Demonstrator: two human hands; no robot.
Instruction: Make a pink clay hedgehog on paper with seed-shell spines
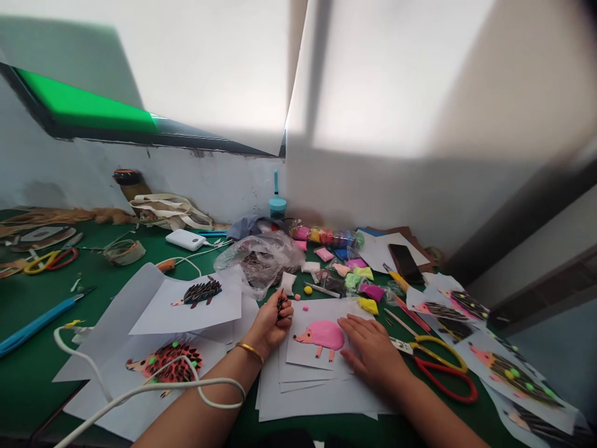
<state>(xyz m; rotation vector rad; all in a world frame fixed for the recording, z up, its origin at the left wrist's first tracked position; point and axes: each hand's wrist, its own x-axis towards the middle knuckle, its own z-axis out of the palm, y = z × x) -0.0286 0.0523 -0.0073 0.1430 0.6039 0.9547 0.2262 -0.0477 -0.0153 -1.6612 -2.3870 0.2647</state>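
My left hand (274, 318), with a gold bangle at the wrist, is closed around a small bunch of dark, striped pieces that look like sunflower seeds (281, 306). It hovers just left of a pink clay hedgehog (326, 335) on white paper (298, 356). The hedgehog has a pointed snout, an eye and orange feet, and its back is smooth. My right hand (370, 348) lies flat at the hedgehog's right side, fingers stretched out on the paper and holding nothing. Beyond the hands sits a clear plastic bag (261, 258) of dark pieces.
Yellow-and-red scissors (441, 367) lie beside my right wrist. Packets of coloured clay (370, 291) spread behind the papers. Finished hedgehog pictures rest left (200, 292) and right (513, 376). A white cable (153, 387) loops over my left forearm. A phone (405, 263) lies back right.
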